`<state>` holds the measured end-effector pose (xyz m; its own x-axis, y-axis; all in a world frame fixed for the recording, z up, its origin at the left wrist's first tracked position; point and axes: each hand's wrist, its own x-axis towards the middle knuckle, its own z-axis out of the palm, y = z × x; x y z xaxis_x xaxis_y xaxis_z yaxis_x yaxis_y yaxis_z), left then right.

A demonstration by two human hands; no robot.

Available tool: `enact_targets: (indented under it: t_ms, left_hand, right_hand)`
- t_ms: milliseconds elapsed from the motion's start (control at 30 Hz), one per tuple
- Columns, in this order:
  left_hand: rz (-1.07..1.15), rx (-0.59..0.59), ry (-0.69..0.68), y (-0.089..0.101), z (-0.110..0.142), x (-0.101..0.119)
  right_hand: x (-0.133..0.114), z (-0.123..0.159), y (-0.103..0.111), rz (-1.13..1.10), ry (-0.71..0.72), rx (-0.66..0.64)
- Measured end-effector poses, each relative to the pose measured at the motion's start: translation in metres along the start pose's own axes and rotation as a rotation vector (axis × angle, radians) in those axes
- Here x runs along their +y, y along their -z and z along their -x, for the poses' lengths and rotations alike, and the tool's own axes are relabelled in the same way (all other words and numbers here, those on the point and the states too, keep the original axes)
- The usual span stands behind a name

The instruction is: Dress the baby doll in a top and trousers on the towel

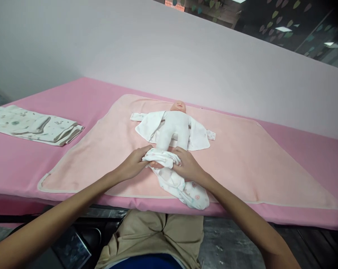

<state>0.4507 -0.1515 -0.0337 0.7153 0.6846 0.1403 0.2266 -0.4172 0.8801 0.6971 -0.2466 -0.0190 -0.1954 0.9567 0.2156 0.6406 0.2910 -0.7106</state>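
Head view: doll foot in garment

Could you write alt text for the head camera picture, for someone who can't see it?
A person's left hand and right hand hold a bunched white garment at the lower legs of a baby doll lying face-up on a peach blanket. The doll's white jacket lies open, and a folded patterned cloth rests to the left on the pink table.
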Motion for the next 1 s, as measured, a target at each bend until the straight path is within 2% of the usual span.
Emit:
enact_targets:
  t_ms: [33,100,200,267,400,467,533,600,667,733,833,1000]
  left_hand:
    - [-0.008,-0.025,-0.016,0.005,-0.003,0.0]
    - [0.017,-0.094,0.003,0.014,-0.007,0.0]
    - [-0.006,-0.174,0.062,0.018,-0.007,0.005]
    - [-0.157,-0.148,0.019,0.011,-0.006,0.012]
    - [-0.469,0.009,-0.187,-0.014,-0.018,0.035]
    - [-0.449,-0.057,-0.208,-0.02,-0.036,0.047]
    - [-0.25,-0.264,-0.121,-0.019,-0.06,0.056]
    - [0.009,-0.513,0.025,-0.013,-0.085,0.062]
    - [0.164,-0.642,0.167,-0.007,-0.104,0.063]
    - [0.194,-0.623,0.276,-0.006,-0.114,0.06]
    - [0.161,-0.559,0.377,-0.012,-0.118,0.048]
    - [0.162,-0.718,0.41,-0.016,-0.12,0.033]
  right_hand:
    - [0.007,-0.003,0.002,0.016,0.061,0.046]
    - [0.019,-0.007,0.005,-0.011,0.096,0.113]
    - [0.031,-0.006,0.004,-0.171,-0.002,0.143]
    - [0.036,-0.001,0.003,-0.376,-0.083,0.078]
    - [0.048,0.006,0.009,-0.754,-0.165,-0.092]
    - [0.056,0.007,0.014,-0.846,-0.168,-0.132]
    - [0.067,0.006,0.02,-0.934,-0.166,-0.158]
    - [0.077,0.006,0.024,-1.029,-0.177,-0.202]
    - [0.085,0.004,0.026,-1.124,-0.206,-0.26]
    - [0.089,0.002,0.025,-1.185,-0.269,-0.264]
    - [0.087,-0.002,0.027,-1.153,-0.398,-0.231]
    - [0.078,-0.001,0.042,-0.975,-0.457,-0.418]
